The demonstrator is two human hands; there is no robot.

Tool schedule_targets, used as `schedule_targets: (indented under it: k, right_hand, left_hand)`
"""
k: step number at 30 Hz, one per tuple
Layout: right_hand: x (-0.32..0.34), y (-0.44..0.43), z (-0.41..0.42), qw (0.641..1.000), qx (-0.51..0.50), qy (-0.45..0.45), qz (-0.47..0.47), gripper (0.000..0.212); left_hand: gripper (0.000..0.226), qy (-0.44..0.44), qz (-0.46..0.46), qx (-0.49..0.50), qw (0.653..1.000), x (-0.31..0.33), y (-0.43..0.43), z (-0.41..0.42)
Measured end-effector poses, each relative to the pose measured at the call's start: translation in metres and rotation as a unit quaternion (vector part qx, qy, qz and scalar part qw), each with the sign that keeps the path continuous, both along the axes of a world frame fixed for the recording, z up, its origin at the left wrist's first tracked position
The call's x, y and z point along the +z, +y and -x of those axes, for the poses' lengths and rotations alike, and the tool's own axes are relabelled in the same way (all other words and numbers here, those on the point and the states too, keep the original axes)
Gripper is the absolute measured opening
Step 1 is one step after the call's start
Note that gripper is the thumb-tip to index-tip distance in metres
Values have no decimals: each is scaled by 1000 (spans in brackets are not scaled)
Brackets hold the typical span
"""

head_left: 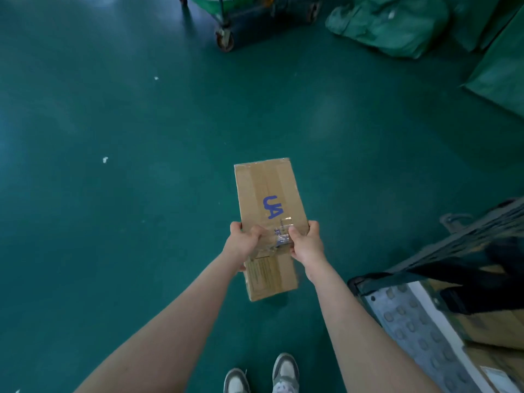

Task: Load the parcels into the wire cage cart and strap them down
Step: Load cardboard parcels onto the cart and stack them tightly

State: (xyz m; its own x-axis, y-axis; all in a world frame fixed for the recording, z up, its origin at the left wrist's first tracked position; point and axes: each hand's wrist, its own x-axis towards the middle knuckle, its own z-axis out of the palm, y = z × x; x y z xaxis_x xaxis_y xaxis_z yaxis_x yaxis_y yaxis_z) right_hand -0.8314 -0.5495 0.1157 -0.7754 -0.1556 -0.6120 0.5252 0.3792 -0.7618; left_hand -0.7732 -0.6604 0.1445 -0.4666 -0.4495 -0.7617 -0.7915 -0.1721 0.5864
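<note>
A long brown cardboard parcel with blue lettering and clear tape is held out in front of me above the green floor. My left hand grips its near left edge, thumb on top. My right hand grips the near right edge, thumb on the taped top. The wire cage cart stands at the lower right, its dark frame and black straps across the top, with cardboard boxes inside it.
Another wheeled cart stands at the top centre. Green sacks lie at the top right, with a green sheet along the right edge. My shoes are at the bottom. Small white scraps dot the floor.
</note>
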Motion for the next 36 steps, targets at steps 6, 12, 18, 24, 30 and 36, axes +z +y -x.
schedule_targets:
  k: [6, 12, 18, 24, 30, 36]
  right_hand:
    - [83, 6, -5, 998, -42, 41, 23, 26]
    - [153, 25, -25, 995, -69, 73, 9, 19]
    - [190, 52, -49, 993, -81, 81, -7, 20]
    - [196, 91, -88, 992, -109, 48, -39, 30]
    - [200, 134, -112, 987, -151, 15, -56, 21]
    - [206, 183, -134, 979, -198, 0, -55, 46]
  left_hand:
    - [51, 46, 39, -14, 998, 82, 3, 4]
    - [50, 76, 39, -41, 995, 150, 20, -11]
    - [51, 79, 22, -57, 995, 182, 43, -32]
    - [54, 55, 18, -125, 990, 189, 75, -53]
    - [53, 32, 32, -215, 976, 192, 111, -59]
    - [50, 56, 17, -262, 963, 199, 160, -70]
